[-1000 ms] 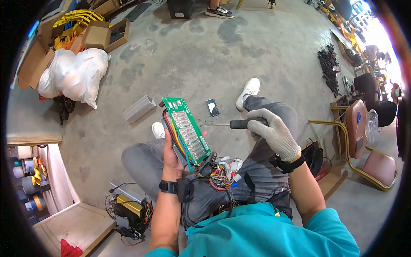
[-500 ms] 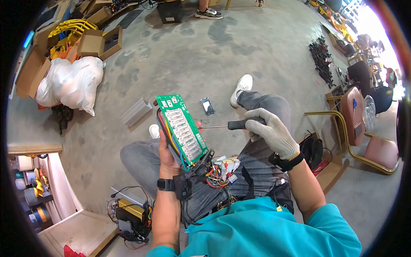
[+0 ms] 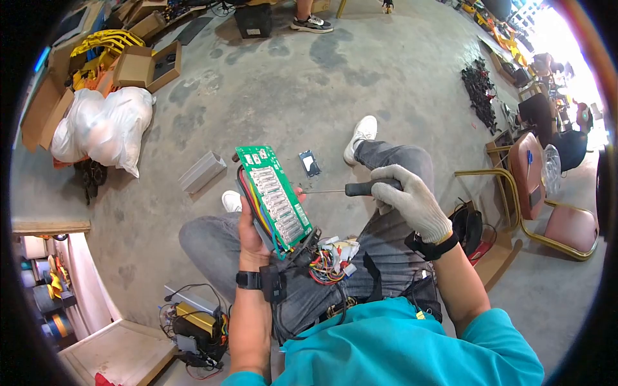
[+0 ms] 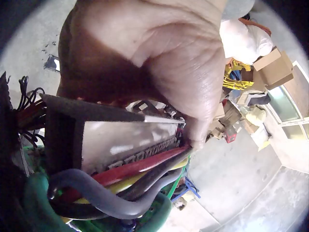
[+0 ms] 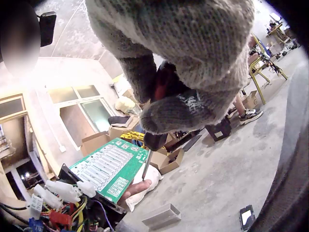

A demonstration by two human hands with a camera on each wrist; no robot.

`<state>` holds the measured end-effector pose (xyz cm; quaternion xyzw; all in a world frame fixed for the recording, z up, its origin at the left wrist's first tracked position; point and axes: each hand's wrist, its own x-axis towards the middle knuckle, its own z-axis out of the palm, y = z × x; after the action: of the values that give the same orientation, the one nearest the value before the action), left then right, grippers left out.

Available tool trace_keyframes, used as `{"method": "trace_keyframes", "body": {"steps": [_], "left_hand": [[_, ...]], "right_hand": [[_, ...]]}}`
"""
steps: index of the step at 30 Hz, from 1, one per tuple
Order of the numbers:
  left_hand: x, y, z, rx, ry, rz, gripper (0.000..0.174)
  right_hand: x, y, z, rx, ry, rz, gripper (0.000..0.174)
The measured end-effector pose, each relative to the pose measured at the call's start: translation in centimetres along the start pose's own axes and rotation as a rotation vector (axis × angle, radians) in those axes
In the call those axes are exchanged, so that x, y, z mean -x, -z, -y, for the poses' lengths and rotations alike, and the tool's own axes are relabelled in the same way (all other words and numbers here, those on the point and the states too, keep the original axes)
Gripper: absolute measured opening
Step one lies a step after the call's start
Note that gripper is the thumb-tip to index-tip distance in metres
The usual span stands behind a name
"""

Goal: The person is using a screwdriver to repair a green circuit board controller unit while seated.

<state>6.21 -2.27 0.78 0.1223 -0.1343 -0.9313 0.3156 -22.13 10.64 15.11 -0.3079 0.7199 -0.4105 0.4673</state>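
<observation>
PCB point(image 3: 275, 198) in L grip point(image 3: 253, 235) (wires point(image 4: 145, 164) alongside)

Floor point(image 3: 270, 90) bare and grey, blotched with dark stains. Off to the right, a chair point(image 3: 571, 230): gold tubular frame, pinkish-brown padding. Wall point(image 5: 72, 66) pale, washed out by light; windows point(image 5: 96, 116) set into it, pale-framed. Strong white glare point(image 3: 582, 48) beyond the chair.

This place seems to be a workshop. Around the white plastic bag point(image 3: 106, 125) is a stained concrete floor point(image 3: 257, 96); beside the bag are open cardboard boxes point(image 3: 132, 69), and well to its right lies a heap of black cables point(image 3: 478, 93).
</observation>
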Motion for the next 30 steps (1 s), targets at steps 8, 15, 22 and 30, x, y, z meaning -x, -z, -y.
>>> {"method": "trace_keyframes", "body": {"steps": [8,15,22,30], "left_hand": [[-0.33,0.44,-0.15,-0.041,0.005,-0.026,0.096],[-0.12,0.33,-0.38,-0.050,0.018,0.027,0.099],[-0.08,0.31,-0.18,-0.060,0.018,-0.048,0.103],[-0.30,0.44,-0.29,-0.017,0.035,0.016,0.099]], "right_hand": [[-0.27,-0.16,-0.41,-0.029,-0.009,0.011,0.037],[-0.38,-0.30,-0.38,-0.043,-0.032,-0.017,0.035],[-0.22,-0.37,-0.46,-0.046,-0.042,-0.036,0.036],[-0.22,-0.39,-0.11,-0.070,-0.044,-0.034,0.036]]}}
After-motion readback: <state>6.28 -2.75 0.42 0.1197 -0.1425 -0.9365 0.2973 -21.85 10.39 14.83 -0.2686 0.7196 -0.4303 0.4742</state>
